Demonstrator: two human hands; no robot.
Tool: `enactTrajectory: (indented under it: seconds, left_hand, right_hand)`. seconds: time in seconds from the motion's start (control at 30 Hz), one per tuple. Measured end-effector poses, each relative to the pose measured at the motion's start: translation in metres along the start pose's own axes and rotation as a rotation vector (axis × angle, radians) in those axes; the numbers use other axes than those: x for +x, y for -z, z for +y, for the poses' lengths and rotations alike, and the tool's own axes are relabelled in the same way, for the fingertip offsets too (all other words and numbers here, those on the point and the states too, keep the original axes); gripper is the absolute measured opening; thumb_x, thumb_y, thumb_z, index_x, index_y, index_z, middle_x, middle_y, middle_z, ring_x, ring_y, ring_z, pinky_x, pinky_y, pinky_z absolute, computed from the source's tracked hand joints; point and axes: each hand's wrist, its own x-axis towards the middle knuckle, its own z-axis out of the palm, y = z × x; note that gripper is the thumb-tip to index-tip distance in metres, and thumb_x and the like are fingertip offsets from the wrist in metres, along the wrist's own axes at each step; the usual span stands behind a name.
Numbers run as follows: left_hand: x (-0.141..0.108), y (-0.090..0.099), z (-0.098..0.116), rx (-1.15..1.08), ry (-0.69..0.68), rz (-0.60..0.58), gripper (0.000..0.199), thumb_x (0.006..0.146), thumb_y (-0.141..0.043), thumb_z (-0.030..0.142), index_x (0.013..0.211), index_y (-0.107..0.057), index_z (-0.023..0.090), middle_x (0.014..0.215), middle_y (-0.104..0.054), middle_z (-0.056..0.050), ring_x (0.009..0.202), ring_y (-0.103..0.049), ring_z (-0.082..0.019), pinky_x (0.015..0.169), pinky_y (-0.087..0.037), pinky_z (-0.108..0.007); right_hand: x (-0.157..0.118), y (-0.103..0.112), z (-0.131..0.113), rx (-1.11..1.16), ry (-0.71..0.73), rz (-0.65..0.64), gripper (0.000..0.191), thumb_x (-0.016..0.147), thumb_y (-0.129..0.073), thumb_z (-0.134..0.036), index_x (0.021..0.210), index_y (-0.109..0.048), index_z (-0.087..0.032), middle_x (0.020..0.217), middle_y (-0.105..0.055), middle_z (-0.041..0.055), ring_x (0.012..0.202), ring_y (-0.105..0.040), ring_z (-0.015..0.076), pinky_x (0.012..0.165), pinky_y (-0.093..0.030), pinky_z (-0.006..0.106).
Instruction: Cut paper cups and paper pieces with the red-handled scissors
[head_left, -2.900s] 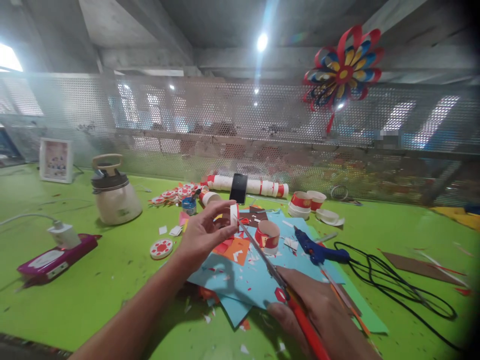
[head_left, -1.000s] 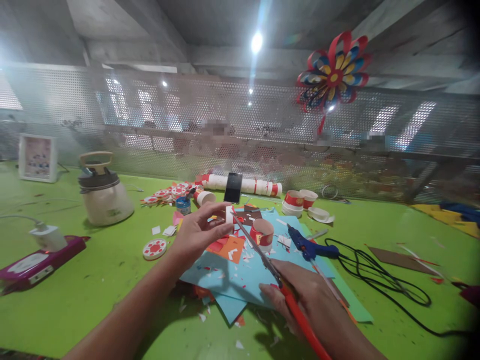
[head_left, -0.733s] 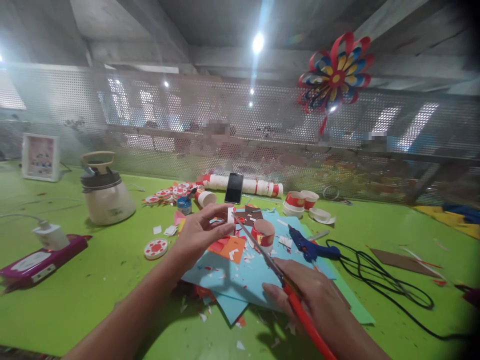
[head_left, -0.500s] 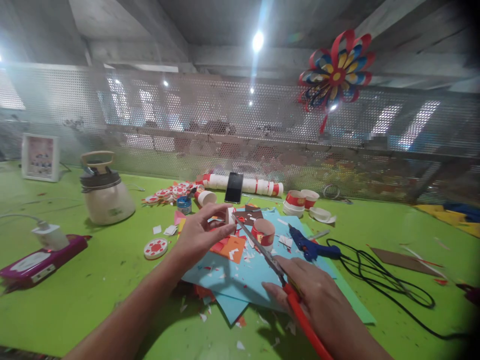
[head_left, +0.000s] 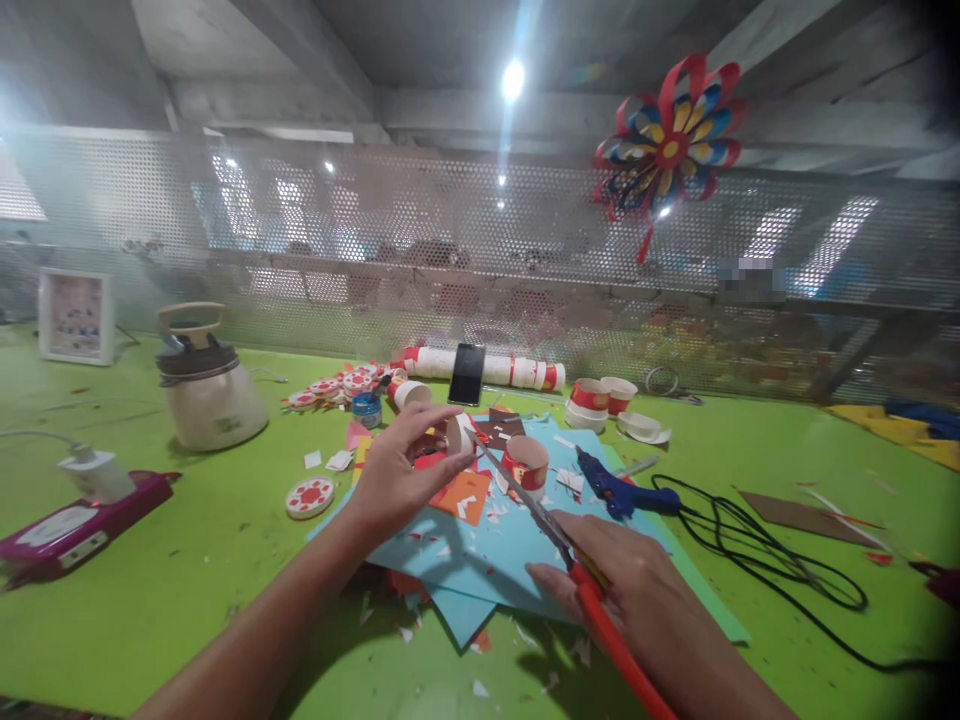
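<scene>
The left hand (head_left: 397, 455) pinches a paper ring (head_left: 461, 435) between thumb and fingers, above blue paper sheets (head_left: 495, 572); the right hand (head_left: 630, 580) grips red-handled scissors (head_left: 559, 543), their tip at the ring. Paper snippets (head_left: 480, 689) litter the sheets and the green counter (head_left: 202, 560). Its surface stretches between the left forearm (head_left: 285, 590) and a purple power strip (head_left: 146, 490); a perforated metal screen (head_left: 480, 220) lines its far side, beneath a concrete ceiling (head_left: 450, 40); its near edge shows at lower left
</scene>
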Motion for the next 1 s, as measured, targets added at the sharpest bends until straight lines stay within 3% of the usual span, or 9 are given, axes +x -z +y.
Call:
enactTrajectory:
  seconds: [0.17,0.4,0.63,1.0]
  left_hand:
    - [-0.0004,-0.0008,0.0015,-0.045,0.007,0.003,0.038,0.074,-0.072,0.029,0.11,-0.064,0.018,0.109,-0.057,-0.008,0.09,-0.063,-0.017,0.085,-0.055,-0.035]
    - [0.0018,0.0003,0.0045,-0.084,0.068,0.011,0.036,0.073,-0.072,0.03,0.106,-0.065,0.017,0.107,-0.058,-0.009,0.093,-0.062,-0.02,0.084,-0.055,-0.036]
    - [0.0016,0.0012,0.0042,-0.077,0.035,0.009,0.039,0.072,-0.073,0.029,0.108,-0.064,0.015,0.106,-0.056,-0.008,0.09,-0.062,-0.018,0.084,-0.055,-0.035]
    - [-0.0002,0.0009,-0.0021,0.011,-0.032,0.012,0.039,0.076,-0.071,0.028,0.112,-0.063,0.017,0.111,-0.056,-0.01,0.093,-0.06,-0.018,0.083,-0.055,-0.035]
  right_hand:
    - [-0.0009,0.0008,-0.0028,0.008,0.012,0.003,0.04,0.092,-0.047,-0.047,0.117,-0.062,-0.02,0.098,-0.068,0.0114,0.087,-0.062,0.0278,0.078,-0.049,0.046]
    - [0.0017,0.0025,-0.0023,0.01,-0.008,0.004,0.037,0.091,-0.05,-0.049,0.121,-0.059,-0.03,0.105,-0.07,0.0043,0.094,-0.063,0.0265,0.082,-0.047,0.046]
    - [-0.0011,0.0063,-0.0021,-0.032,0.038,0.043,0.036,0.09,-0.053,-0.047,0.119,-0.062,-0.028,0.1,-0.072,0.0066,0.09,-0.066,0.0258,0.077,-0.05,0.039]
    - [-0.0004,0.0065,-0.0006,-0.121,0.029,0.076,0.042,0.085,-0.059,-0.049,0.117,-0.065,-0.021,0.093,-0.07,0.0109,0.084,-0.065,0.0274,0.076,-0.052,0.04]
